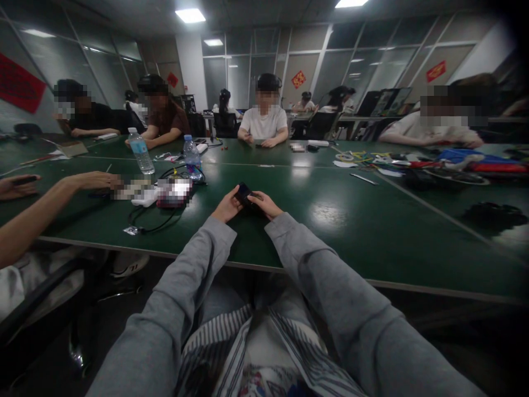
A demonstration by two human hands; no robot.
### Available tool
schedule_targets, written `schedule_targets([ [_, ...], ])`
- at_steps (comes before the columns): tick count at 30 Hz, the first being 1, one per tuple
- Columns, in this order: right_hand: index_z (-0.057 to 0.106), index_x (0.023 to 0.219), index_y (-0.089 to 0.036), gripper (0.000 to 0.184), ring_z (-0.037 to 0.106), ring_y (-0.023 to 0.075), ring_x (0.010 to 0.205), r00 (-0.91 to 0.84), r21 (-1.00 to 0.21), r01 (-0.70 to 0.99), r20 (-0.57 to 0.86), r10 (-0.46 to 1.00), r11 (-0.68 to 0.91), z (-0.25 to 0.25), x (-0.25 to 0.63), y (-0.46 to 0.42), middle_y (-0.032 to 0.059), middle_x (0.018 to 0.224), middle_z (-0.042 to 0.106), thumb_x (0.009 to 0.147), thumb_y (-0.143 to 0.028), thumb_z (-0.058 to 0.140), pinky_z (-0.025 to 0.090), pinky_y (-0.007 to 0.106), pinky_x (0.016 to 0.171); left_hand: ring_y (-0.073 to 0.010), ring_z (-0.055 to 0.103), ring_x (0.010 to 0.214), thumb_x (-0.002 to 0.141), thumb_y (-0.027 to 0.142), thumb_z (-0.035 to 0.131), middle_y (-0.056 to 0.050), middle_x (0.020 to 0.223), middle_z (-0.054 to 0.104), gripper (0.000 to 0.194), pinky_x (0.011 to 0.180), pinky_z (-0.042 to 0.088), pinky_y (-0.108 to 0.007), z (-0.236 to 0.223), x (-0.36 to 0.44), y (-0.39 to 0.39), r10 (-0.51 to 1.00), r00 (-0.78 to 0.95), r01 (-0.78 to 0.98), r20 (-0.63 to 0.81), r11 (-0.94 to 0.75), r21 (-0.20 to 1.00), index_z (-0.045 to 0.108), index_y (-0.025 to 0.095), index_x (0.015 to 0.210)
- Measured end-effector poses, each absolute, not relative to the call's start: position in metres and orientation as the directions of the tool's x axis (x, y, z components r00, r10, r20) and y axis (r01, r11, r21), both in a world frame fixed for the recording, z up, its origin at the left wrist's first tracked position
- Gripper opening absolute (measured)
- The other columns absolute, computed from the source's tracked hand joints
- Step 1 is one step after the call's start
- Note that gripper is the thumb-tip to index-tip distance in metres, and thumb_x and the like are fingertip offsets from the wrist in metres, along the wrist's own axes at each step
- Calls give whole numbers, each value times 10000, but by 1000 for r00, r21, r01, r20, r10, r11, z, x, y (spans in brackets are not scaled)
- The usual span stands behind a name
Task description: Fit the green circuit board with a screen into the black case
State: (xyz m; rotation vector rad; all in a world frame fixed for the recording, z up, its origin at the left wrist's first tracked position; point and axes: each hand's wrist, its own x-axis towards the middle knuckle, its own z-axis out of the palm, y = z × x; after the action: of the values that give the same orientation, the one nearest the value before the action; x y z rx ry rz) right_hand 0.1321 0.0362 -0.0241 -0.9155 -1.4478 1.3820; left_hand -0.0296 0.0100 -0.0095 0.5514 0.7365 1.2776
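I log one dark handheld device (244, 195), at the green bench's (314, 245) near side; left hand (227, 206) and right hand (268, 205), grip closed around it; handling under way, not laid aside; remainder, I cannot tell.

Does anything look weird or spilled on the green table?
The cables on the right lie in a messy tangle, and the leftmost bottle seems to lean, maybe from lens bending. I see no spill; the shiny patches look like reflected light.
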Motion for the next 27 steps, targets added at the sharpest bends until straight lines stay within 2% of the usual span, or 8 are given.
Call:
schedule_targets([
  [5, 573, 1097, -186, 448, 624, 207, 956, -255, -908, 159, 341, 905, 387, -27, 128, 29, 66, 1005, 653, 762, -455, 698, 472, 413, 950, -110, 630, 618, 853, 351, 662, -24, 688, 648, 207, 640, 513, -230, -7, -30, 10, 980, 65, -660, -189, 184, 728, 644, 147, 825],
  [10, 514, 1217, -194, 629, 589, 274, 1101, -311, -745, 296, 517, 797, 598, -29, 127, 23, 119, 1175, 616, 684, -405, 773, 431, 451, 1004, -105, 611, 593, 844, 418, 658, -16, 687, 626, 265, 560, 483, -221, -9, -33, 13, 978, 41, -642, -205, 183, 744, 637, 155, 825],
  [15, 484, 1259, -180, 561, 580, 297, 1133, -326, -629, 442, 551, 768, 639, -29, 127, 23, 142, 1211, 606, 755, -322, 686, 441, 464, 992, -125, 631, 648, 841, 506, 626, -17, 729, 634, 347, 605, 502, -251, -13, -35, 17, 980, 67, -671, -188, 184, 718, 608, 162, 804],
  [19, 474, 1275, -178, 537, 577, 294, 1136, -308, -574, 464, 610, 730, 675, -24, 127, 19, 146, 1222, 599, 787, -321, 644, 439, 450, 998, -131, 635, 662, 845, 537, 606, -19, 730, 639, 374, 632, 510, -268, -12, -37, 15, 986, 90, -697, -143, 165, 697, 602, 167, 791],
  [22, 475, 1265, -193, 521, 572, 297, 1139, -315, -572, 457, 612, 725, 681, -23, 127, 17, 140, 1226, 597, 788, -320, 639, 431, 459, 1006, -131, 630, 648, 838, 554, 605, -19, 712, 634, 388, 632, 506, -266, -10, -38, 13, 986, 78, -692, -149, 161, 703, 600, 170, 782],
  [27, 468, 1230, -200, 506, 599, 287, 1073, -292, -635, 421, 581, 760, 648, -28, 126, 21, 127, 1170, 615, 777, -337, 645, 452, 454, 966, -136, 626, 640, 850, 550, 589, -21, 692, 630, 391, 635, 506, -273, -10, -38, 13, 985, 75, -705, -157, 164, 690, 595, 165, 781],
])
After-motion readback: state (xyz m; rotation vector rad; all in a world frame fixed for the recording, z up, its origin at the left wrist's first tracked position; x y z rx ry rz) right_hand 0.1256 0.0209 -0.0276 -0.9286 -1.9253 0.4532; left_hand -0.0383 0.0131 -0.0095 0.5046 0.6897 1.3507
